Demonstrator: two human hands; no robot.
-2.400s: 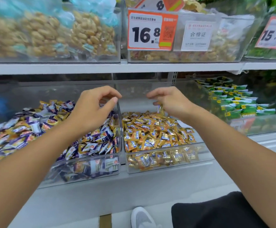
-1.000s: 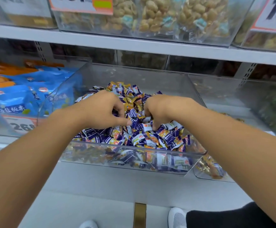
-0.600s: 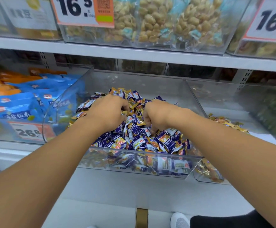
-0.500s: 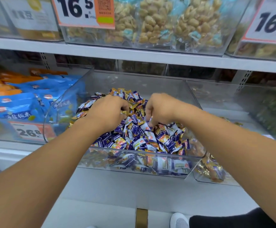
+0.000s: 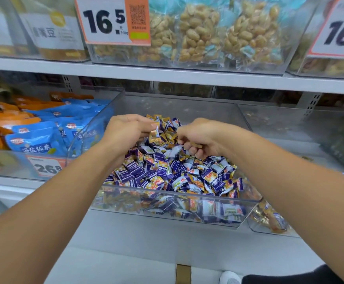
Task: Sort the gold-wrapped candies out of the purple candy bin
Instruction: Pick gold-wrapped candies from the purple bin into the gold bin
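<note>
A clear plastic bin [image 5: 167, 212] on the lower shelf holds a heap of purple-wrapped candies [image 5: 167, 171] with gold-wrapped ones mixed in near the back [image 5: 167, 138]. My left hand [image 5: 126, 132] hovers over the heap's left rear and pinches a gold-wrapped candy [image 5: 154, 134] at its fingertips. My right hand [image 5: 199, 138] is curled just right of it, with a gold wrapper showing inside its fingers. Both hands are raised slightly above the pile.
A bin of blue and orange snack packets [image 5: 40, 138] stands at the left. A bin of gold candies [image 5: 269, 220] shows at the lower right, behind my right arm. The upper shelf [image 5: 187, 78] carries nut packets and price tags close above.
Both hands have lifted out of the pile. The left hand now pinches a gold candy clear of the heap, and the right hand has curled round another.
</note>
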